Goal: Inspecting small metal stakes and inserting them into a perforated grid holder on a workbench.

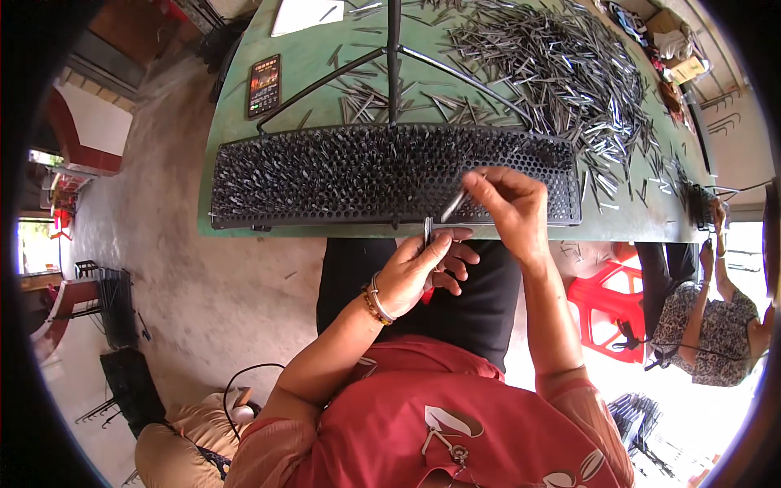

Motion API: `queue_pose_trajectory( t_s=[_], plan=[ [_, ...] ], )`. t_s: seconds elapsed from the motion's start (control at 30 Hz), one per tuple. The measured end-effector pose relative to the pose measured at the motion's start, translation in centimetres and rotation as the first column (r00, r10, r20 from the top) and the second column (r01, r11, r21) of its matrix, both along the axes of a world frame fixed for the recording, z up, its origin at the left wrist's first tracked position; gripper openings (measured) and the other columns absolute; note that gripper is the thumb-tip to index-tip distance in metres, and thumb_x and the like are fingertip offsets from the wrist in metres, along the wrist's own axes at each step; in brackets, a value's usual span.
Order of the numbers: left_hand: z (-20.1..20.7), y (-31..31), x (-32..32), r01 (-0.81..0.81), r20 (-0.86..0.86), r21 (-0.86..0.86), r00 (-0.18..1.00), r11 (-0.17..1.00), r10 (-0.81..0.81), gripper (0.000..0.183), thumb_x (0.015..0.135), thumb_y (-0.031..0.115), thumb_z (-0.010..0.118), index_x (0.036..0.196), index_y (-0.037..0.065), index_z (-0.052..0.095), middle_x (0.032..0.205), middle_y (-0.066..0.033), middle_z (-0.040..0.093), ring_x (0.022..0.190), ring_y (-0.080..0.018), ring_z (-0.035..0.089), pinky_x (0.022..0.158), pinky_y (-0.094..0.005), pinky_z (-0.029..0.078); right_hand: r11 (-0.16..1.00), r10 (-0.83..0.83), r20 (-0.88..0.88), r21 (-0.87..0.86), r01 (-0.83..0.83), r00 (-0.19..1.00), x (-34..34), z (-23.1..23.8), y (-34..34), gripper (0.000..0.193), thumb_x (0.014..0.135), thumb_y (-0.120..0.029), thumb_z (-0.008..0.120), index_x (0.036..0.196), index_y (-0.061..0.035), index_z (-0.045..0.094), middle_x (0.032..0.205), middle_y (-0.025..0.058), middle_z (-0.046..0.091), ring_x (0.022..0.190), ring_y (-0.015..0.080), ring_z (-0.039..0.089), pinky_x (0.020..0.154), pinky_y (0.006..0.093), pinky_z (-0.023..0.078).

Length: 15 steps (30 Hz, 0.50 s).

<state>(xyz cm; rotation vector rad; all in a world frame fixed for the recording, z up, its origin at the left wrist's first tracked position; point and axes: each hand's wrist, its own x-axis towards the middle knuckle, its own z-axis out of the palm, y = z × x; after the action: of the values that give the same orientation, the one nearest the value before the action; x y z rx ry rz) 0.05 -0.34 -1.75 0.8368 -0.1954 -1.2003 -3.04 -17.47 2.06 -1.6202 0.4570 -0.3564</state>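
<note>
A black perforated rack (pixel 563 195) lies along the near edge of the table, its many small holes in rows. Dark metal strips (pixel 317 171) stand upright and close together over its left and middle parts, while holes show bare toward the right. Below the rack's front edge, my left hand (pixel 411 272) pinches thin metal strips (pixel 428 230) between thumb and forefinger, the other fingers loosely curled. My right hand (pixel 519 213) is over the right part of the rack, its thumb and fingers closed on one slim metal strip (pixel 454 205) that slants down to the left.
Loose metal strips (pixel 561 73) pile up on the green table (pixel 317 106). A black frame (pixel 394 77) rises behind the rack. Nearby lie a phone (pixel 263 85) and white paper (pixel 307 15). Another person (pixel 708 329) works at right, by a red plastic stool (pixel 606 301).
</note>
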Motion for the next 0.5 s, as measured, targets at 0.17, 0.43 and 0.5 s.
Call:
queue_pose_trajectory(
  t_s=[0.17,0.43,0.5],
  plan=[
    [-0.5,-0.3,-0.7,0.044,-0.036,0.011,0.998,0.999,-0.043,0.044,0.099,0.034,0.04,0.126,-0.001,0.048,0.099,-0.0092,0.062,0.079,-0.0103,0.059,0.065,-0.0255,0.054,0.936,0.013,0.169,-0.348,0.048,0.986,2.5,-0.8,0.1,0.014,0.083,-0.008,0.069,0.094,0.0008,0.068,0.081,0.0049,0.067,0.07,0.0073,0.059,0.065,0.0213,0.048],
    [-0.8,-0.1,-0.7,0.038,-0.041,0.024,0.998,0.999,-0.037,0.044,0.099,0.034,0.042,0.123,-0.001,0.05,0.098,-0.0085,0.062,0.078,-0.0102,0.059,0.064,-0.0253,0.054,0.822,0.067,0.184,-0.567,0.05,0.981,2.9,-2.0,0.7,0.013,0.079,-0.004,0.07,0.092,0.0001,0.068,0.082,0.0098,0.067,0.07,0.0144,0.063,0.063,0.0247,0.05],
    [-0.7,-0.1,-0.7,0.037,-0.043,0.027,0.998,0.999,-0.035,0.043,0.099,0.034,0.043,0.123,-0.001,0.051,0.097,-0.0082,0.062,0.078,-0.0101,0.059,0.064,-0.0251,0.053,0.75,0.144,0.224,-0.66,0.041,0.964,2.9,-2.1,0.8,0.014,0.078,-0.004,0.071,0.091,-0.0002,0.068,0.083,0.0102,0.067,0.071,0.0178,0.065,0.062,0.0271,0.052]
  ],
)
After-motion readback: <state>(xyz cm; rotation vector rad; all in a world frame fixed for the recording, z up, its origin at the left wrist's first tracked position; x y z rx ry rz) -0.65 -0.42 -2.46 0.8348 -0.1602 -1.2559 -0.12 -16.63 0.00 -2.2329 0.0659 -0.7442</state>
